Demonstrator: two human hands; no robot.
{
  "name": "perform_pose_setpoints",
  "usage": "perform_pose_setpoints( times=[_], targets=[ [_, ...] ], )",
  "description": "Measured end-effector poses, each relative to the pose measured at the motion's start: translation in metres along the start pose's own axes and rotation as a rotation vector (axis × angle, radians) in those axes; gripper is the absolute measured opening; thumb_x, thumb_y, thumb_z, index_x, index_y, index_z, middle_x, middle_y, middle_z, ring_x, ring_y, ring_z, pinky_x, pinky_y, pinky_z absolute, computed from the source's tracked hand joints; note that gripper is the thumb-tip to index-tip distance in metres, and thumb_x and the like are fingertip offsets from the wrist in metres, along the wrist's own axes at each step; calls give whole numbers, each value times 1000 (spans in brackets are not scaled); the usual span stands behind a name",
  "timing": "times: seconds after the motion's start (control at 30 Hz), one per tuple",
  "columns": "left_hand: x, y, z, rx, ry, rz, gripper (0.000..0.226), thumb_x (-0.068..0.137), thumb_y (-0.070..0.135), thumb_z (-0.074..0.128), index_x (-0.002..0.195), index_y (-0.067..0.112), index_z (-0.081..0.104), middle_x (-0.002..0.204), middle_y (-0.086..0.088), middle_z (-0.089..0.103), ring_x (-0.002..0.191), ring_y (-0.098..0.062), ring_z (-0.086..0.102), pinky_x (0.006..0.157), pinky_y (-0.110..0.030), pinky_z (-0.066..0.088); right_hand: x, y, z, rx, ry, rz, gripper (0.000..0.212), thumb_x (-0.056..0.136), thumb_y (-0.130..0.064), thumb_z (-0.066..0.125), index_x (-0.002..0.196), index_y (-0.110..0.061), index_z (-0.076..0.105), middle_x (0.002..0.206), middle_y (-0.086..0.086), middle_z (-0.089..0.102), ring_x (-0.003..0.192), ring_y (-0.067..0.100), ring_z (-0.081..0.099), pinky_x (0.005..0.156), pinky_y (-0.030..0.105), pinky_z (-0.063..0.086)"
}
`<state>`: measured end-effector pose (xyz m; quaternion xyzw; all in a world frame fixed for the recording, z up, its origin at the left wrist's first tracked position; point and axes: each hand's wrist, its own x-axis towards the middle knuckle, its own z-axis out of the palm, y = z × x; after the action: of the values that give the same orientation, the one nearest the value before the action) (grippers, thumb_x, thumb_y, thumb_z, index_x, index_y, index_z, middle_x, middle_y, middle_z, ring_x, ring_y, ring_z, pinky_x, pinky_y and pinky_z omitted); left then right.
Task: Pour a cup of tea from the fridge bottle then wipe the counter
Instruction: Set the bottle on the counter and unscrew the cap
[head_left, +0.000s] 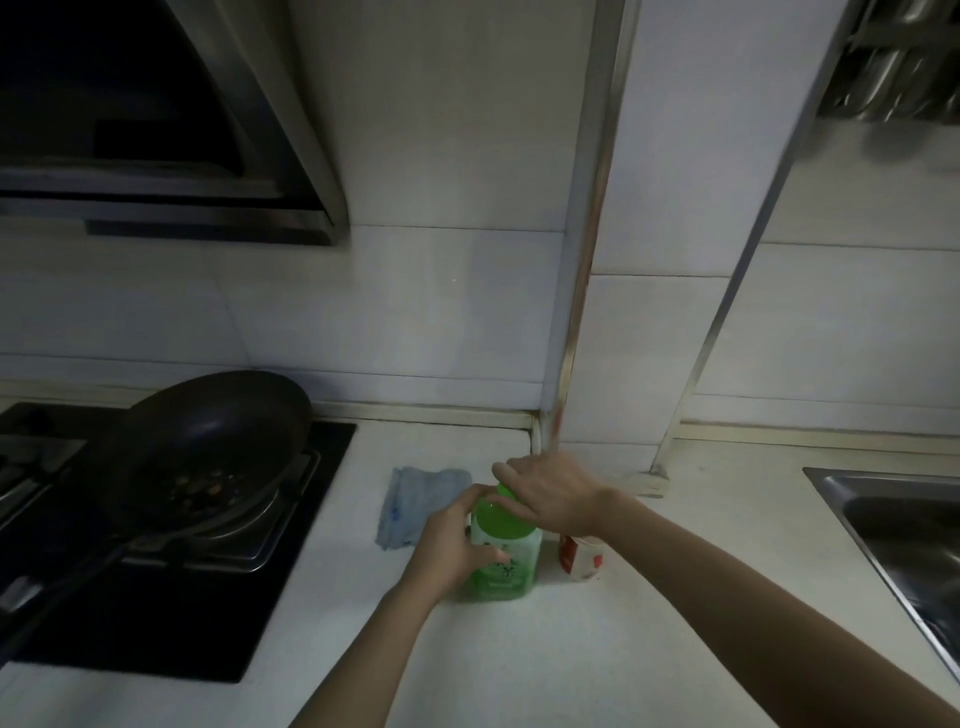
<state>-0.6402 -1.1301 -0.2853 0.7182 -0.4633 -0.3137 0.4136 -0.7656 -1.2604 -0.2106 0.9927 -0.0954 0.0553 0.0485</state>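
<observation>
A green tea bottle (506, 564) with a green shoulder stands upright on the white counter (519, 654). My left hand (452, 545) wraps around the bottle's body from the left. My right hand (550, 493) covers the top of the bottle, fingers closed over the cap, which is hidden. Just right of the bottle, partly behind my right wrist, stands a white and red paper cup (582, 561). A light blue cloth (415, 506) lies flat on the counter behind and to the left of the bottle.
A black gas hob (218, 623) at the left carries a dark frying pan (208, 441) with food scraps, its handle pointing toward me. A steel sink (904, 535) is at the right. A range hood hangs at upper left. Tiled wall stands behind.
</observation>
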Motion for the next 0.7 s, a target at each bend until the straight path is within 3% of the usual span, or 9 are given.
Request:
perform_pose_setpoints(
  times=[0.13, 0.2, 0.27, 0.33, 0.5, 0.6, 0.7],
  targets=[
    [-1, 7, -1, 26, 12, 24, 61, 73, 20, 86, 120, 37, 50, 96, 21, 61, 86, 10, 55, 63, -3, 45, 4, -3, -8, 50, -27, 28, 41, 100, -50, 21, 105, -14, 39, 84, -1, 42, 68, 18, 44, 58, 33, 36],
    [-2, 7, -2, 50, 26, 38, 61, 72, 20, 87, 120, 34, 52, 95, 22, 61, 86, 9, 57, 66, -1, 44, 9, -4, -13, -12, -105, 110, 47, 98, -55, 23, 103, -13, 43, 79, 0, 44, 66, 20, 44, 57, 33, 31],
    [-2, 4, 0, 17, 37, 46, 63, 68, 18, 89, 121, 32, 56, 101, 18, 66, 93, 1, 62, 76, -9, 51, 14, -3, -17, -81, -180, 225, 60, 95, -64, 18, 82, -14, 48, 67, 0, 46, 56, 19, 44, 54, 30, 31],
    [-2, 1, 1, -23, 52, 46, 67, 66, 15, 89, 123, 32, 58, 106, 15, 69, 98, 1, 64, 86, -25, 57, 16, -2, -19, -93, -218, 298, 66, 93, -67, 15, 63, -16, 43, 59, 0, 46, 50, 16, 42, 54, 29, 36],
    [-1, -4, 2, -60, 47, 72, 58, 67, 14, 88, 116, 30, 61, 107, 10, 70, 102, -6, 66, 87, -36, 58, 19, -13, -19, -155, -244, 298, 67, 93, -67, 18, 59, -14, 42, 58, -1, 44, 50, 14, 41, 51, 27, 31],
    [1, -5, 2, -56, 53, 67, 55, 66, 13, 88, 112, 28, 61, 105, 8, 71, 99, -8, 68, 85, -38, 59, 20, -14, -20, -176, -295, 274, 64, 97, -61, 19, 68, -13, 50, 62, 0, 48, 55, 17, 46, 55, 28, 33],
    [2, -4, 2, -43, 52, 59, 58, 66, 15, 89, 114, 28, 60, 105, 10, 71, 98, -4, 67, 83, -34, 59, 20, -5, -24, -172, -317, 156, 60, 97, -58, 22, 105, -9, 55, 91, 7, 60, 77, 24, 56, 61, 32, 36]
  ],
)
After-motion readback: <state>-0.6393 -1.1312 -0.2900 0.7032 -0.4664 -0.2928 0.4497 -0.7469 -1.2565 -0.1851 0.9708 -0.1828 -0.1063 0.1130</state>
